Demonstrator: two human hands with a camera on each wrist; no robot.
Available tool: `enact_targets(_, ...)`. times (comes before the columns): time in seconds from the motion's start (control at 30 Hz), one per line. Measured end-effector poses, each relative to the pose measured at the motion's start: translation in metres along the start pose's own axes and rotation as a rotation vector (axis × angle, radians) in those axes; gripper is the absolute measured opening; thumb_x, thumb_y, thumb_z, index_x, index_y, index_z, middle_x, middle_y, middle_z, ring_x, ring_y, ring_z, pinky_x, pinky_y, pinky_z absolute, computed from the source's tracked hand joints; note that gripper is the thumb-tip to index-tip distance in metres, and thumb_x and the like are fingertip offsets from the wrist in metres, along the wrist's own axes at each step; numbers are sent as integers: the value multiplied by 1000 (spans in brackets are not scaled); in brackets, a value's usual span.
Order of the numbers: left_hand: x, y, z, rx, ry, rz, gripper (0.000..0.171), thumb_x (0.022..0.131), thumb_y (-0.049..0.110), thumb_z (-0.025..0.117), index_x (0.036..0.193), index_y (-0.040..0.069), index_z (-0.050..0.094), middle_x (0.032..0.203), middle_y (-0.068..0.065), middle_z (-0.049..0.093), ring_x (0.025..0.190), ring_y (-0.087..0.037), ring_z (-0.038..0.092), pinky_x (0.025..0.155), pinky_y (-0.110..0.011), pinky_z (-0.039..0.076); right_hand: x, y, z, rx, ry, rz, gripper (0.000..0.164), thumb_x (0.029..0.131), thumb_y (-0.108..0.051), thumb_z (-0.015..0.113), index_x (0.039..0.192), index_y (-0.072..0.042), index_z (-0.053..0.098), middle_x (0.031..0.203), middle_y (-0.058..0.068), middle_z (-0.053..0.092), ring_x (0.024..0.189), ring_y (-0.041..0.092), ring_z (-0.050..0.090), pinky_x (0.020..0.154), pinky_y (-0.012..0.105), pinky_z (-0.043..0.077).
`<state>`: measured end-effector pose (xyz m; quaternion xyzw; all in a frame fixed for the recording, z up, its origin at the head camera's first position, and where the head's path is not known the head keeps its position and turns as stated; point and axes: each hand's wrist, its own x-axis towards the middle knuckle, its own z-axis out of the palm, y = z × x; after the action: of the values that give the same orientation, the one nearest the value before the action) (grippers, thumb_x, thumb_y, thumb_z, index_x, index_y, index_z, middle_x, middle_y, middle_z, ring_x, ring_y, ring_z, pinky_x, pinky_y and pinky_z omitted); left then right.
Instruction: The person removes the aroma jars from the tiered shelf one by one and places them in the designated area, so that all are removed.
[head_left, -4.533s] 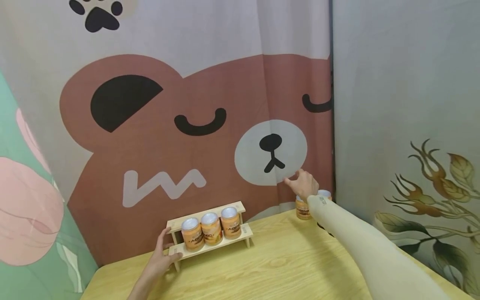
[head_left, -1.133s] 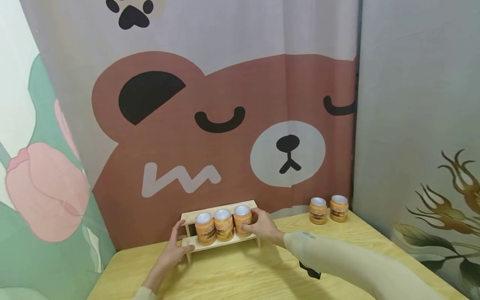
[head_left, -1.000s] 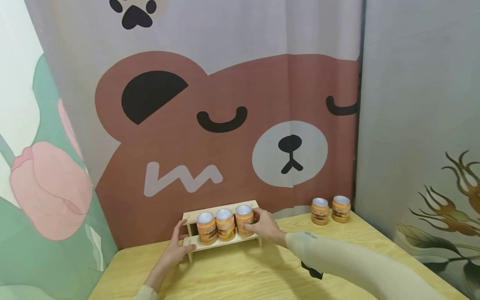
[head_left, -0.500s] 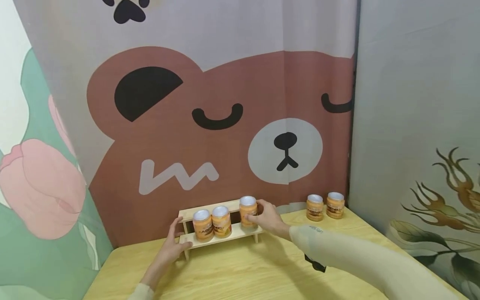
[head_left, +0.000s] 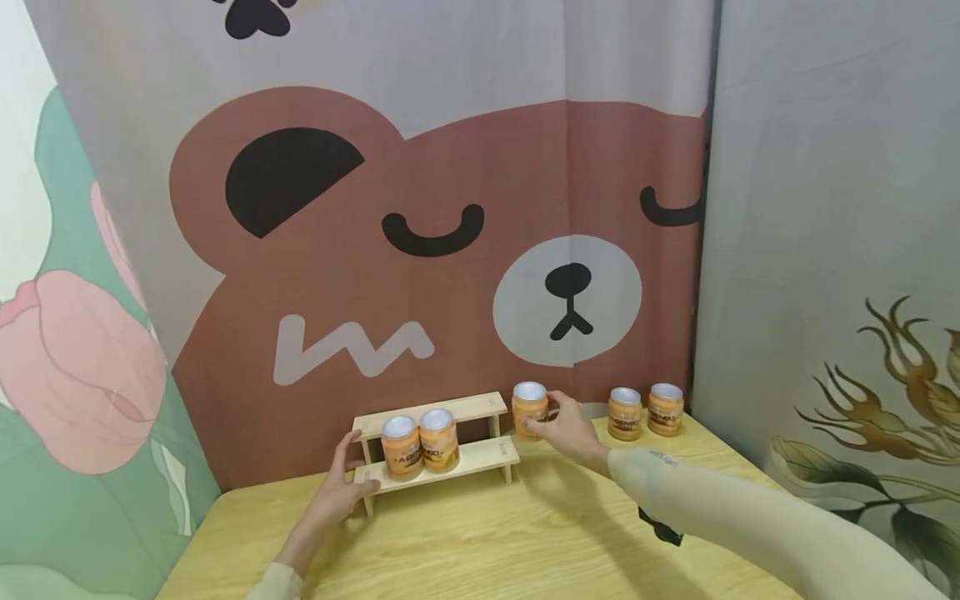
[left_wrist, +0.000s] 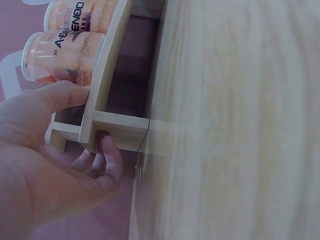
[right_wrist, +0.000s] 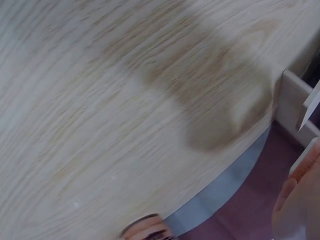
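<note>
My right hand (head_left: pixel 570 429) holds an orange can (head_left: pixel 529 406) with a silvery lid, just past the right end of a small two-step wooden rack (head_left: pixel 480 454). The held can looks upright and apart from the rack. Two more such cans, a left one (head_left: pixel 402 450) and one beside it (head_left: pixel 438 440), stand side by side on the lower step. My left hand (head_left: pixel 333 492) grips the rack's left end. In the left wrist view its thumb (left_wrist: pixel 70 94) lies along the step near a can (left_wrist: pixel 62 57), with the fingers curled beneath.
Two further orange cans, one (head_left: pixel 625 414) left of the other (head_left: pixel 665 410), stand at the table's back right corner. A wood-grain table (head_left: pixel 480 542) carries everything. A curtain with a bear print (head_left: pixel 330 275) hangs behind it, and a grey curtain (head_left: pixel 810 208) on the right.
Earlier my right hand was near the corner cans, then took hold of the rack's rightmost can. It has since lifted that can off and moved it right. My left hand stays on the rack.
</note>
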<state>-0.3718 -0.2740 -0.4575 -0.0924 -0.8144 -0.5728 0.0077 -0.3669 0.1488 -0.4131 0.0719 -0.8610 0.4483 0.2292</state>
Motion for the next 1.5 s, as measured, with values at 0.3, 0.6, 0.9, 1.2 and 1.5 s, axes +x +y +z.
enact_targets(0.3, 0, 1, -1, -6, -1, 22, 102, 89, 5, 77, 162, 32, 11, 149, -36, 32, 122, -53, 49, 78, -49, 53, 4, 28, -22, -107, 67, 75, 68, 84, -38, 84, 137, -3, 58, 114, 12, 68, 88, 22, 64, 73, 39, 52)
enact_targets(0.6, -1, 2, -1, -21, 11, 9, 102, 89, 5, 77, 161, 33, 11, 150, -37, 30, 119, -50, 51, 75, -46, 53, 9, 51, -38, -120, 59, 99, 74, 85, -37, 83, 141, 1, 53, 118, 19, 65, 93, 28, 63, 75, 43, 51)
enact_targets(0.9, 2, 3, 1, -42, -15, 23, 100, 89, 3, 75, 161, 31, 12, 150, -39, 26, 71, -28, 54, 58, -40, 46, 5, 77, -46, -189, 93, 83, 66, 86, -35, 82, 133, 5, 58, 111, 20, 68, 96, 34, 64, 80, 50, 51)
enact_targets(1.2, 1, 1, 1, -63, 7, 25, 101, 87, 0, 76, 161, 30, 14, 149, -40, 26, 69, -30, 56, 68, -46, 50, 7, 92, -46, -131, 91, 145, 69, 85, -37, 84, 133, 7, 60, 116, 23, 67, 99, 33, 62, 81, 47, 50)
enact_targets(1.5, 5, -4, 3, -57, 11, 34, 102, 87, 3, 78, 161, 32, 14, 148, -37, 31, 68, -28, 56, 64, -43, 50, 4, 110, -48, -145, 110, 203, 67, 85, -37, 84, 133, 3, 61, 114, 23, 67, 100, 39, 60, 81, 53, 47)
